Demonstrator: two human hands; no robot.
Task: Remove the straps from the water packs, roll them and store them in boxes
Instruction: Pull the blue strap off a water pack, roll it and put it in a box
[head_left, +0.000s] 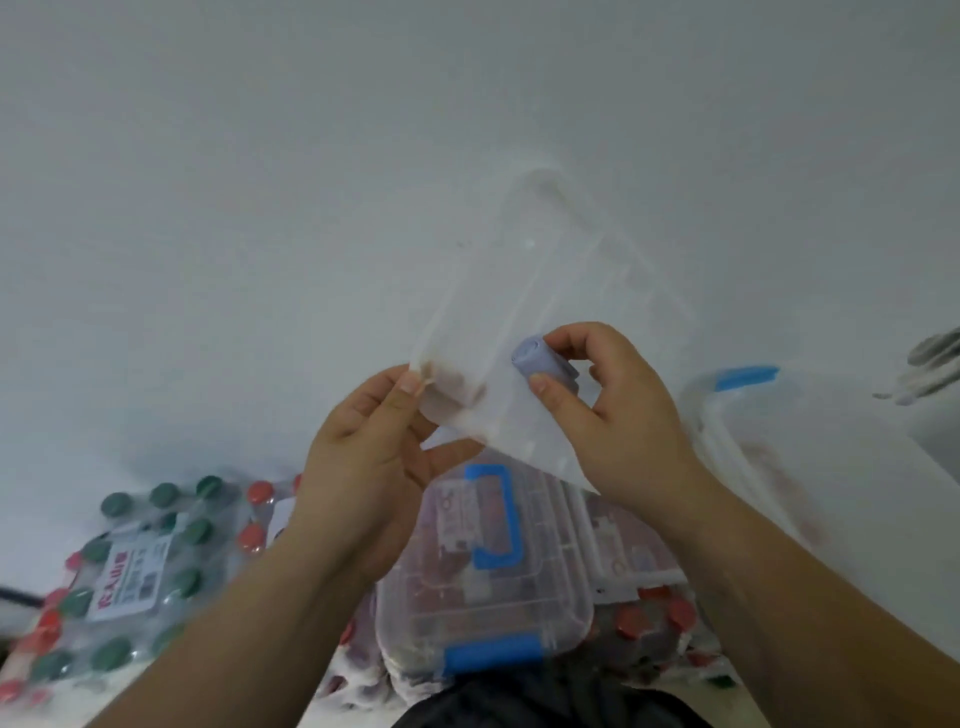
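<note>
Head view, looking down over both forearms to a white floor.

Left hand: thumb and forefinger pinch the lower left corner of a translucent strap, with the remaining fingers curled beneath it.

The strap is a wide, clear band held in the air above the middle of the floor. It runs from the hands up and to the right, and its far end blurs into the pale background.

Right hand: thumb and forefinger are closed round a small bluish-grey roll, held against the strap's lower right part. Whether the roll is the strap's own wound end cannot be told.

Directly below the hands, toward the near edge of the floor, a clear storage box stands with its lid on, a blue handle on top and a blue latch on its near side. Its reddish contents are indistinct.

A second clear container with a blue clip lies to the right, partly behind the right wrist.

At the near left, a shrink-wrapped water pack shows green caps and a white label. Red-capped bottles stand just beside it, and more red caps appear at the right of the storage box.
</note>
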